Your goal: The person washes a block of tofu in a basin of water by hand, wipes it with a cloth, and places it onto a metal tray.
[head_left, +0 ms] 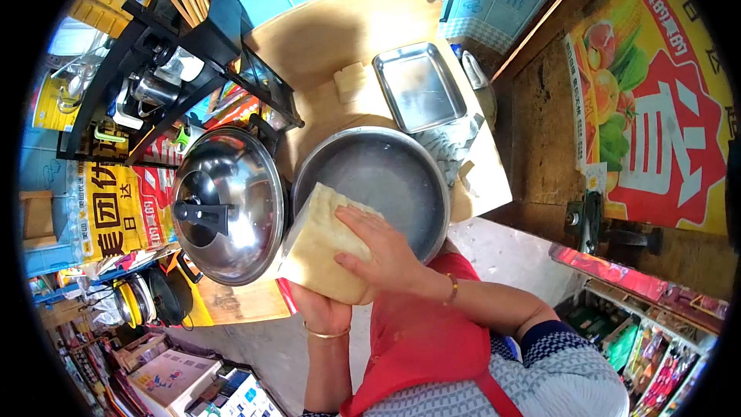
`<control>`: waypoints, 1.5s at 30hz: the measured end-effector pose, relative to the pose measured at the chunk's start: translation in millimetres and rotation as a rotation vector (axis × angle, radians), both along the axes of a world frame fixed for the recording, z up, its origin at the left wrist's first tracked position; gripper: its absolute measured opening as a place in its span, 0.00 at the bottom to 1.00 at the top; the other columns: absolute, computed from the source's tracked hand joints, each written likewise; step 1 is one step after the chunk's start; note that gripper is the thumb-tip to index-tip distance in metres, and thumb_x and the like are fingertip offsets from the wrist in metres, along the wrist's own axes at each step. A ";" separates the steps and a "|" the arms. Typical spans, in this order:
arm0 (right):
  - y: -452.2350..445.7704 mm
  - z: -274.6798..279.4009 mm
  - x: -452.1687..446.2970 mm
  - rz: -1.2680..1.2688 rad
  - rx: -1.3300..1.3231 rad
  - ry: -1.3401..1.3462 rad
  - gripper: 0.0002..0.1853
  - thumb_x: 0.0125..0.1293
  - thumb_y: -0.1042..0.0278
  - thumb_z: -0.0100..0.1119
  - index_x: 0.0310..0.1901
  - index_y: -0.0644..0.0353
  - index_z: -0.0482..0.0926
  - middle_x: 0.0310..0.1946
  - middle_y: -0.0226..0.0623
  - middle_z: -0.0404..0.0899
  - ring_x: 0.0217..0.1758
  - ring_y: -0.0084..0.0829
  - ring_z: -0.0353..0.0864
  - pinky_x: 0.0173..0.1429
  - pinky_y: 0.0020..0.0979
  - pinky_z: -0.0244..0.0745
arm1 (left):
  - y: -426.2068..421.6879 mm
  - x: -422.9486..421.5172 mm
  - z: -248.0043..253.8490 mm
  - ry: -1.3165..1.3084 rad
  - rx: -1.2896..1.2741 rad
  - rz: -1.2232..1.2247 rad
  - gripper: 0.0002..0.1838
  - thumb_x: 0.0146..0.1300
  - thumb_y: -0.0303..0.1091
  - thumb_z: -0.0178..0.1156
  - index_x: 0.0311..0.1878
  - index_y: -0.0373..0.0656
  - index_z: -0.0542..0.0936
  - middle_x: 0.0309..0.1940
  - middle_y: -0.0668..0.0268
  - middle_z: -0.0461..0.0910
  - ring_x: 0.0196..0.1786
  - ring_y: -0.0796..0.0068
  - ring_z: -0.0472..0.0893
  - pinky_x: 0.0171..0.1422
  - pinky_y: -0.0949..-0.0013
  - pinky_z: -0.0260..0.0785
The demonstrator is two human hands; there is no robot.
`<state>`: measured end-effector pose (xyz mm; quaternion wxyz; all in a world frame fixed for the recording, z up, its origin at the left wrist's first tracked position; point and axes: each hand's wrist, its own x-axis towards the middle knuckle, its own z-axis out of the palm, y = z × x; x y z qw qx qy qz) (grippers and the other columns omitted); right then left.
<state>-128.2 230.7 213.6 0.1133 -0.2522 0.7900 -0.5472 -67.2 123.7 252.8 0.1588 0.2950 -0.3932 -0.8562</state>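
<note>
From my remote post I had only the head view, and in it the pale yellow block [320, 243] sat just below and left of the frame's centre, held up between the wearer's two hands. The left hand [318, 310] bore it from underneath, its fingers mostly hidden, so I could not tell how far they curled; the right hand [384, 245] lay over its upper face with the fingers spread wide and the thumb apart, steadying it. I judged the lifting done: the block overlapped the left rim of the large metal basin [441, 193] at the centre and looked like one big piece, not yet set down. How much work was left I could not tell. A domed steel lid [235, 235] stood at centre left, while a metal tray [419, 86] and a small pale piece [351, 82] rested on the wooden bench [316, 112] at upper centre.
</note>
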 end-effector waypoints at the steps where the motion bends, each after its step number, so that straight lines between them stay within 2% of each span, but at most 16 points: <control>1: -2.2 -9.4 -2.9 0.001 0.002 -0.001 0.33 0.59 0.48 0.55 0.60 0.65 0.66 0.59 0.50 0.67 0.65 0.46 0.63 0.67 0.39 0.57 | -1.6 -2.2 -6.2 0.009 0.309 0.108 0.25 0.55 0.35 0.60 0.55 0.35 0.69 0.48 0.55 0.76 0.52 0.61 0.75 0.53 0.63 0.67; 4: -4.8 -43.9 -12.0 0.008 0.032 -0.343 0.32 0.60 0.48 0.55 0.60 0.63 0.67 0.58 0.51 0.68 0.63 0.46 0.66 0.65 0.36 0.60 | -12.2 -1.8 -58.3 -0.101 0.281 -0.011 0.27 0.55 0.38 0.60 0.56 0.36 0.69 0.50 0.56 0.74 0.53 0.62 0.74 0.55 0.63 0.66; 7: 0.7 -57.2 -19.0 0.008 0.044 -0.527 0.31 0.59 0.50 0.56 0.60 0.61 0.67 0.56 0.54 0.69 0.59 0.49 0.69 0.61 0.38 0.64 | -3.5 -17.3 -65.5 -0.068 0.211 -0.148 0.23 0.70 0.48 0.38 0.59 0.44 0.68 0.56 0.65 0.71 0.57 0.67 0.72 0.62 0.63 0.66; 10: 13.8 -50.0 -48.4 -0.075 0.018 -0.530 0.30 0.60 0.51 0.56 0.60 0.61 0.67 0.56 0.53 0.70 0.58 0.49 0.70 0.60 0.38 0.66 | 6.0 -58.5 -63.6 -0.137 0.265 -0.092 0.22 0.70 0.48 0.39 0.58 0.44 0.68 0.55 0.66 0.72 0.56 0.69 0.73 0.62 0.64 0.66; 14: 51.6 -44.5 -137.5 -0.189 -0.057 -0.166 0.31 0.61 0.52 0.55 0.60 0.65 0.66 0.58 0.55 0.67 0.62 0.47 0.67 0.64 0.35 0.62 | 27.0 -157.1 -61.7 0.036 0.351 -0.262 0.21 0.70 0.47 0.40 0.57 0.44 0.69 0.52 0.67 0.74 0.54 0.71 0.74 0.60 0.66 0.67; 18: 84.9 -92.4 -232.2 -0.301 -0.199 -0.310 0.27 0.68 0.57 0.51 0.62 0.68 0.64 0.57 0.39 0.70 0.58 0.26 0.68 0.61 0.24 0.62 | 57.6 -273.7 -98.8 0.082 0.472 -0.390 0.18 0.69 0.42 0.43 0.52 0.40 0.71 0.43 0.64 0.77 0.43 0.72 0.79 0.47 0.66 0.74; 24: 105.3 -156.4 -295.7 -0.511 -0.189 -0.520 0.23 0.67 0.55 0.53 0.56 0.64 0.73 0.50 0.40 0.77 0.53 0.26 0.73 0.57 0.27 0.67 | 88.2 -357.9 -211.4 -0.015 0.539 -0.498 0.18 0.68 0.46 0.44 0.50 0.42 0.73 0.43 0.65 0.78 0.43 0.71 0.79 0.49 0.64 0.74; 26: 106.2 -177.9 -303.2 -0.505 -0.265 -0.535 0.24 0.66 0.52 0.53 0.55 0.65 0.74 0.48 0.42 0.78 0.53 0.28 0.74 0.56 0.28 0.67 | 87.2 -364.7 -220.3 -0.110 0.523 -0.507 0.20 0.68 0.48 0.43 0.50 0.43 0.73 0.45 0.64 0.78 0.45 0.70 0.79 0.51 0.64 0.73; 28: 106.1 -171.2 -308.5 -0.462 -0.021 -0.428 0.27 0.65 0.49 0.52 0.54 0.66 0.73 0.48 0.46 0.78 0.53 0.35 0.75 0.57 0.29 0.66 | 84.2 -363.7 -211.9 -0.220 0.526 -0.471 0.22 0.69 0.51 0.41 0.51 0.44 0.73 0.48 0.64 0.77 0.48 0.68 0.77 0.53 0.62 0.72; 29: 101.3 -140.9 -310.2 -0.408 0.139 -0.398 0.30 0.63 0.47 0.52 0.55 0.67 0.72 0.51 0.52 0.75 0.56 0.43 0.74 0.59 0.33 0.66 | 79.2 -360.1 -191.1 -0.321 0.481 -0.436 0.26 0.68 0.55 0.38 0.51 0.43 0.73 0.48 0.63 0.76 0.50 0.68 0.76 0.54 0.61 0.70; 31: 97.7 -161.2 -309.2 -0.473 0.202 -0.354 0.31 0.62 0.46 0.52 0.55 0.67 0.71 0.52 0.54 0.74 0.57 0.46 0.72 0.60 0.34 0.65 | 46.0 -345.7 -210.1 -0.441 -0.611 -0.499 0.35 0.66 0.61 0.40 0.63 0.41 0.63 0.57 0.52 0.70 0.60 0.56 0.69 0.64 0.54 0.59; 32: 95.5 -167.5 -310.0 -0.546 0.267 -0.297 0.32 0.62 0.45 0.52 0.56 0.68 0.71 0.53 0.56 0.72 0.58 0.48 0.71 0.61 0.36 0.64 | 19.7 -344.6 -224.0 -0.400 -0.867 -0.330 0.37 0.62 0.59 0.48 0.65 0.41 0.60 0.58 0.49 0.66 0.61 0.53 0.66 0.65 0.53 0.57; 34: 97.2 -168.1 -309.7 -0.550 0.256 -0.321 0.34 0.61 0.44 0.52 0.56 0.68 0.70 0.54 0.57 0.71 0.60 0.49 0.69 0.62 0.38 0.63 | -5.6 -347.4 -233.9 -0.353 -1.113 -0.159 0.41 0.58 0.58 0.56 0.67 0.41 0.57 0.60 0.47 0.63 0.63 0.51 0.63 0.65 0.51 0.55; 36: 99.9 -178.9 -311.0 -0.527 0.195 -0.318 0.34 0.61 0.43 0.52 0.56 0.69 0.69 0.54 0.58 0.71 0.60 0.50 0.69 0.63 0.38 0.62 | -15.2 -359.1 -240.5 -0.616 -1.467 -0.040 0.50 0.47 0.56 0.66 0.68 0.41 0.54 0.60 0.44 0.59 0.63 0.47 0.60 0.65 0.52 0.55; 43: 104.3 -193.1 -307.0 -0.554 0.185 -0.234 0.32 0.61 0.46 0.53 0.55 0.70 0.70 0.53 0.57 0.72 0.58 0.50 0.70 0.62 0.40 0.62 | -22.7 -394.1 -242.2 -1.011 -1.256 -0.330 0.50 0.43 0.53 0.68 0.67 0.45 0.54 0.56 0.47 0.65 0.60 0.48 0.65 0.60 0.48 0.61; 45: 105.6 -188.0 -296.5 -0.619 0.234 0.253 0.26 0.62 0.54 0.55 0.53 0.70 0.71 0.51 0.56 0.72 0.56 0.50 0.71 0.62 0.42 0.63 | -49.2 -389.1 -271.6 -0.928 -1.244 -0.255 0.46 0.46 0.49 0.67 0.66 0.45 0.55 0.54 0.51 0.68 0.59 0.52 0.67 0.56 0.48 0.64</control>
